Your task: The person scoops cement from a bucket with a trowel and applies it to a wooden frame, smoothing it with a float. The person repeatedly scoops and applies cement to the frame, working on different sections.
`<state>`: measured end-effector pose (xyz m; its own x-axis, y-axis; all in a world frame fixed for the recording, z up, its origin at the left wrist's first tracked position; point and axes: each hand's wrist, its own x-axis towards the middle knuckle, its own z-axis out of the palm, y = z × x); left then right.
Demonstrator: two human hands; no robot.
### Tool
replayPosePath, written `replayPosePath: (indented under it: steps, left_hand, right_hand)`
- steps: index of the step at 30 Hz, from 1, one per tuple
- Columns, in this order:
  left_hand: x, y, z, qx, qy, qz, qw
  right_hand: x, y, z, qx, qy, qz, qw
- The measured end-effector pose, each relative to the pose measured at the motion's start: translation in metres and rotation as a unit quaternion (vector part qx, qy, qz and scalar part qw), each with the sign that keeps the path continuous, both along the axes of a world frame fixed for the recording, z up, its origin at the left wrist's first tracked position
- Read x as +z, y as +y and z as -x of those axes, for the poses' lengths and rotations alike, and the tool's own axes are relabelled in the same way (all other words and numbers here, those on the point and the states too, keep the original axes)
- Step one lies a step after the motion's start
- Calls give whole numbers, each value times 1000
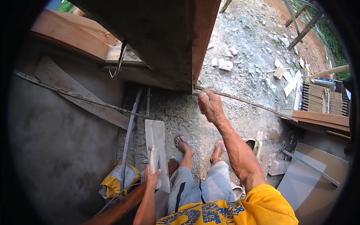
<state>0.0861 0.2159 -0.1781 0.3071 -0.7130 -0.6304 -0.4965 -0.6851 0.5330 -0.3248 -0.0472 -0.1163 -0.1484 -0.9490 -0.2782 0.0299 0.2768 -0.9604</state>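
Note:
My left hand point(152, 176) grips the pale handle of a flat, plaster-stained float point(157, 137), held upright beside my left leg. My right hand point(209, 105) is raised with fingers curled, just below the lower corner of a dark, wood-edged concrete overhang point(165, 41); what it holds, if anything, is hidden. A thin, crusted bar point(247, 101) runs off to the right from behind that hand. Below, my sandalled feet stand on gritty rubble ground point(198, 150).
A grey wall point(63, 157) with a long board point(82, 97) is left. A metal length point(127, 146) leans beside a yellow sack point(116, 180). Right are boards point(315, 180), a white block point(278, 167) and a wooden ledge point(322, 118). Broken pieces point(225, 64) and scaffold poles point(305, 32) lie beyond.

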Motion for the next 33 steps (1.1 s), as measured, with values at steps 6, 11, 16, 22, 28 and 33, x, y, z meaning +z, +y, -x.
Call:
replayPosePath:
  steps: [6, 11, 16, 22, 28, 33]
  left_hand:
    - [0, -20, 14, 40, 33, -8, 999]
    - [10, -31, 26, 41, 41, 3, 998]
    - [6, -42, 35, 92, 99, 27, 990]
    - [-3, -49, 33, 88, 85, 32, 992]
    - [-17, -51, 30, 74, 36, 14, 996]
    - [-30, -46, 25, 116, 28, 16, 993]
  right_hand:
    - [-24, 21, 1, -21, -102, -91, 990]
    - [-30, 51, 3, -20, -67, -64, 995]
    - [-44, 55, 8, -42, -21, -124, 991]
    - [-89, 77, 21, 129, 379, -198, 895]
    - [-145, 67, 46, 227, 478, -229, 817]
    - [-160, 92, 40, 243, 421, -227, 844]
